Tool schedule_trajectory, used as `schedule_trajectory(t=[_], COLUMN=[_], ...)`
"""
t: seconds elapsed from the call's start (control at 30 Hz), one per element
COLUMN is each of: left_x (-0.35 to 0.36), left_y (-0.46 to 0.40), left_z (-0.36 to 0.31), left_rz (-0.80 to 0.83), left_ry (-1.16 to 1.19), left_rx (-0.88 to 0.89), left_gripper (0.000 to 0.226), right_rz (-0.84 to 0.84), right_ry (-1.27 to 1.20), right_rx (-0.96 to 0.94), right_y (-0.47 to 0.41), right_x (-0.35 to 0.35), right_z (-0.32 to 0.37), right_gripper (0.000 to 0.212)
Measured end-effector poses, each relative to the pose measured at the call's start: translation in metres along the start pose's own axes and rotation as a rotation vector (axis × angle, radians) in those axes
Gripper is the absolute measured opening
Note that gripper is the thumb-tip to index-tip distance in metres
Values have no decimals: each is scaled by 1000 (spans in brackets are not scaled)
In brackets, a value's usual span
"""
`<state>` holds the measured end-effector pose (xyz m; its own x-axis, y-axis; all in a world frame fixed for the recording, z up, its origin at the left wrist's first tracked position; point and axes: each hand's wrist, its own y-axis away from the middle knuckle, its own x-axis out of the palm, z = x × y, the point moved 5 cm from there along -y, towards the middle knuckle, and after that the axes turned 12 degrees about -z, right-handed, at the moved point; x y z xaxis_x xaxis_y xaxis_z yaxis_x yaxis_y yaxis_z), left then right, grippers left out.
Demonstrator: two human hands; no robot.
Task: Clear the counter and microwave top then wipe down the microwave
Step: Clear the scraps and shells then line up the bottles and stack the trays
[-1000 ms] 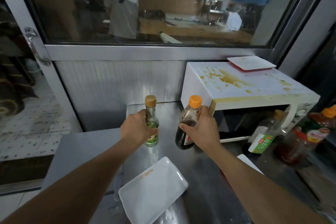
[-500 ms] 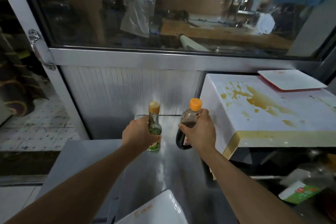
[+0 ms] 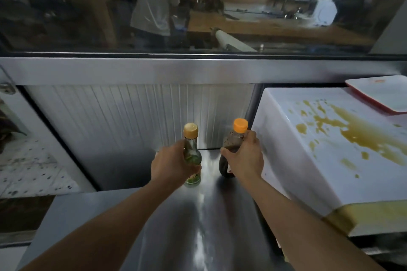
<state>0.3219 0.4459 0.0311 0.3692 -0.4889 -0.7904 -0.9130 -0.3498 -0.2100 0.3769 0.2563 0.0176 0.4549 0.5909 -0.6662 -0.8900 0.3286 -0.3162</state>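
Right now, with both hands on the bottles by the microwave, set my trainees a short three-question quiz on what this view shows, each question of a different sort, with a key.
1. True or false: the right hand grips the dark bottle with the orange cap.
2. Multiple choice: what lies on the microwave top at its far right corner? A) a white tray with a red rim B) a folded cloth C) a glass jar
3. Fill in: the left hand holds a clear bottle that carries a ____ label.

Key: 1 true; 2 A; 3 green. The microwave top also bears yellow-brown stains not yet wiped.
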Motion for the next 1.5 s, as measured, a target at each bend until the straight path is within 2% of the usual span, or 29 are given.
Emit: schedule_trajectory(t=[0.3,0.6,0.8,1.0,1.27,1.5], left_x=[35,50,53,60,79,93], left_y=[-45,-65,-68,-74,-84,-86], left_z=[22,34,33,29,31,30], left_rz=[34,59,65,82,73,74], left_ry=[47,78,81,114,104,102], left_rx=[63,91,128,175,187,218], left_gripper=[37,38,36,36,38,45], right_rz=[-96,-148,-123,-27,-50,-84], right_ry=[-5,-47,-29,0,43,78], right_rx=[3,16,123,327,373,378], right_y=[-29,-35,-11,10,-2,-14], right_x=[43,56,61,85,102,106], right_z=[-14,-14,-33,-56,-63,-62], right_gripper=[60,62,85,73,79,64])
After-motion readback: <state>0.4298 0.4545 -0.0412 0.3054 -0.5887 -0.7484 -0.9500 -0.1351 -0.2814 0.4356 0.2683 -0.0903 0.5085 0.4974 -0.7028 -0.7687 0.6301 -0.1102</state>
